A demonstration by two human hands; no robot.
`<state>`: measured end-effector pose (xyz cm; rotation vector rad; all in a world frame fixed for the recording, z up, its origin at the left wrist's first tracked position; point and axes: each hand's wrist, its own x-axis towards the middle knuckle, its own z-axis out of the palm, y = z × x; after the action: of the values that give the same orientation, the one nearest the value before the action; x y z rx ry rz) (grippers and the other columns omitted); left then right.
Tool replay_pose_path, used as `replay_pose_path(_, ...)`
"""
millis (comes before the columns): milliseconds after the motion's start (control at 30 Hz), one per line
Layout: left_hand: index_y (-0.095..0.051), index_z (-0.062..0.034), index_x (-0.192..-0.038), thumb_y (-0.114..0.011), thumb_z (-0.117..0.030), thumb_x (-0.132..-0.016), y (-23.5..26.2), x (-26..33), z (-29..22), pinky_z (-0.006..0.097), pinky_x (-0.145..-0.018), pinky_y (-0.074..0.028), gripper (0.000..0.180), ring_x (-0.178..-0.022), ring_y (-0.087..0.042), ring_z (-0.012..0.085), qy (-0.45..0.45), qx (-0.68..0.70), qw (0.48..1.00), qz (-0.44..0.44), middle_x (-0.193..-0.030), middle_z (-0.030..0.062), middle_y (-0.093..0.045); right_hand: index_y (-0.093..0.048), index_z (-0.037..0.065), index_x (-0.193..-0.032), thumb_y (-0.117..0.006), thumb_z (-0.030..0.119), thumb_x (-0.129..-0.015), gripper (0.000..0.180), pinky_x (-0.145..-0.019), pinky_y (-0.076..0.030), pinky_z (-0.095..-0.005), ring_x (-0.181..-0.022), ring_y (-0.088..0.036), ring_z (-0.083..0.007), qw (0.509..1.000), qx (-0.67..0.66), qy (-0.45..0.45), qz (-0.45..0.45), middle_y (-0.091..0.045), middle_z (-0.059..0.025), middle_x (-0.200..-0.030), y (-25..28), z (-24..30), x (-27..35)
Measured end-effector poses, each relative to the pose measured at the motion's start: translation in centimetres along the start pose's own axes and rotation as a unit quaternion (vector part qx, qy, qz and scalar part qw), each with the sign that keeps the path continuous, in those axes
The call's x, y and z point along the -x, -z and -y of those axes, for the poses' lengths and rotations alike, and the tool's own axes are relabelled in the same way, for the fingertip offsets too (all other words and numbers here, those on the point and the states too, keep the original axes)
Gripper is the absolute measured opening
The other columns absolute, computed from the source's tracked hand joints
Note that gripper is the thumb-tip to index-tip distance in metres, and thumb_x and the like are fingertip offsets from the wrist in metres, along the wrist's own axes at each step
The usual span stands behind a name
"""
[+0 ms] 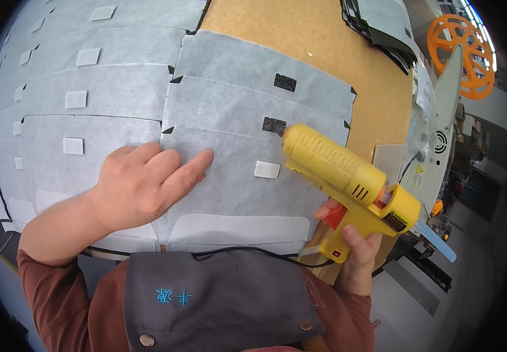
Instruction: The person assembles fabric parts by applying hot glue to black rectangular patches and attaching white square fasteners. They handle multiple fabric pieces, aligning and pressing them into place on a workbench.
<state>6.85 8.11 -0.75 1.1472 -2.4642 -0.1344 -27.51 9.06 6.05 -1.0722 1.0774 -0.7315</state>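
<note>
My right hand is wrapped round the handle of a yellow hot glue gun, fingers at its red trigger. A translucent glue stick juts from the gun's back. Its nozzle sits at the lower right edge of a dark rectangular patch; contact I cannot tell. Farther up lies another black patch, and nearer me a white rectangle, all on overlapping grey fabric-like sheets with black corners. My left hand rests on the sheets, index finger stretched out, other fingers curled, holding nothing.
More grey sheets with white rectangles cover the left side. Beneath is a tan board. A pile of black-edged sheets lies far right, near an orange reel and a pale machine. The gun's black cable runs along the near edge.
</note>
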Motion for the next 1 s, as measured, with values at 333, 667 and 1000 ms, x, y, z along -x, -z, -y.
replay_pose_path(333, -0.068, -0.0129, -0.111, -0.071, -0.017, -0.080, -0.3, -0.2, 0.1, 0.024, -0.039, -0.030, 0.032, -0.051, -0.039, 0.0091, -0.001, -0.012, 1.000, -0.014, -0.061, -0.0036, -0.033, -0.039, -0.006, -0.136, -0.059, 0.012, -0.085, 0.057, -0.090, -0.048, -0.0417, -0.102, -0.061, -0.0300, 1.000, -0.003, -0.007, -0.022, -0.056, -0.0216, -0.117, -0.2, -0.3, -0.8)
replay_pose_path(667, -0.068, -0.0124, -0.110, -0.072, -0.016, -0.077, -0.1, -0.3, 0.1, 0.024, -0.040, -0.032, 0.034, -0.051, -0.040, 0.0099, -0.003, -0.018, 1.000, -0.009, -0.062, -0.0027, -0.034, -0.039, -0.006, -0.136, -0.060, 0.013, -0.085, 0.058, -0.089, -0.049, -0.0433, -0.100, -0.061, -0.0312, 0.998, -0.033, 0.007, -0.052, -0.056, -0.0228, -0.118, 0.2, -0.9, -0.1)
replay_pose_path(1000, -0.067, -0.0070, -0.115, -0.080, -0.012, -0.067, 0.0, -0.2, -0.1, 0.028, -0.043, -0.033, 0.050, -0.052, -0.040, 0.0132, -0.002, 0.004, 1.000, -0.002, -0.062, -0.0019, -0.036, -0.039, -0.007, -0.135, -0.060, 0.012, -0.085, 0.058, -0.089, -0.049, -0.0432, -0.099, -0.062, -0.0315, 0.997, -0.037, 0.011, -0.073, -0.056, -0.0233, -0.118, 0.5, -1.2, 0.4)
